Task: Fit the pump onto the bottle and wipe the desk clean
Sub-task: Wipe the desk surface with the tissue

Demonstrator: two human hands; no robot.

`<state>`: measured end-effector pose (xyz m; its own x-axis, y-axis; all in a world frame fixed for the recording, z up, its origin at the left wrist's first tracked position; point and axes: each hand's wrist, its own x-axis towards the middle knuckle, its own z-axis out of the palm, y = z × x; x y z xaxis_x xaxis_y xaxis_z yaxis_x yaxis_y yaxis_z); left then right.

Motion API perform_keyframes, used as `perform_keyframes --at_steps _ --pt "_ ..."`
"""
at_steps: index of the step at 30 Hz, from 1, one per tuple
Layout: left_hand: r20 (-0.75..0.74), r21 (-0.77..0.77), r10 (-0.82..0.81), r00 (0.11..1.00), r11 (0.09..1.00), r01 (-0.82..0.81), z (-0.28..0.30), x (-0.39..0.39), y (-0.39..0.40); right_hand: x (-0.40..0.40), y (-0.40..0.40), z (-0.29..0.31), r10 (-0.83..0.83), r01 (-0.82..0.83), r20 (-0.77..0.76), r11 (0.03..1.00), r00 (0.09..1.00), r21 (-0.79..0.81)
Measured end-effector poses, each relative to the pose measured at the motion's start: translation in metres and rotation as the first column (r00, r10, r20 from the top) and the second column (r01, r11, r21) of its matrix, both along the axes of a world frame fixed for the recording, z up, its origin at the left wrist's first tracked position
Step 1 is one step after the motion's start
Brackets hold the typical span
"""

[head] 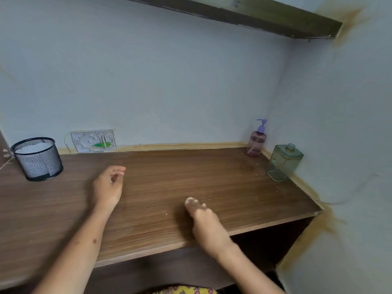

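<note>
A pink see-through bottle (256,143) with a purple pump (261,125) on top stands upright in the far right corner of the brown wooden desk (161,187). Over the desk's left middle my left hand (108,186) hovers empty, its fingers loosely curled and apart. My right hand (202,219) is blurred near the front edge, fingers bunched; a small whitish thing (191,201) shows at the fingertips, and I cannot tell whether it is a cloth or tissue.
A green glass bottle (284,162) stands against the right wall near the pump bottle. A black mesh cup (38,159) sits at the far left. A white wall box (93,141) sits at the back. A dark shelf (254,15) hangs overhead. Crumbs dot the desk's right side.
</note>
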<state>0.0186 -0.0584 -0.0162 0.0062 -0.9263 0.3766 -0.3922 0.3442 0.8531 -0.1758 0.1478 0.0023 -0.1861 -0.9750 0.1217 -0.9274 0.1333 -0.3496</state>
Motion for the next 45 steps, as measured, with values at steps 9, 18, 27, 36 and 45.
perform_keyframes --at_steps 9,18,27,36,45 --pt "-0.005 0.009 -0.01 1.0 1.0 0.01 0.001 0.001 0.003 0.046 -0.003 -0.004 0.323 -0.287 0.178 0.936 0.929 -0.203" --pt "0.01 0.011 -0.016 1.0 1.0 0.016 0.004 0.0 0.006 0.021 -0.008 0.004 0.252 -0.18 0.177 0.922 0.951 -0.344" --pt "0.019 0.011 -0.006 1.0 1.0 0.006 0.005 0.0 0.007 0.024 -0.016 -0.003 0.503 -0.498 0.017 0.859 0.864 -0.121" --pt "-0.001 0.014 -0.015 1.0 1.0 0.015 0.006 0.0 0.008 -0.068 -0.016 0.015 0.081 -0.092 -0.115 0.992 0.99 -0.087" --pt "-0.004 0.012 -0.012 1.0 1.0 0.012 0.008 -0.001 0.009 -0.108 -0.01 0.011 -0.205 0.195 -0.052 0.968 0.977 -0.158"
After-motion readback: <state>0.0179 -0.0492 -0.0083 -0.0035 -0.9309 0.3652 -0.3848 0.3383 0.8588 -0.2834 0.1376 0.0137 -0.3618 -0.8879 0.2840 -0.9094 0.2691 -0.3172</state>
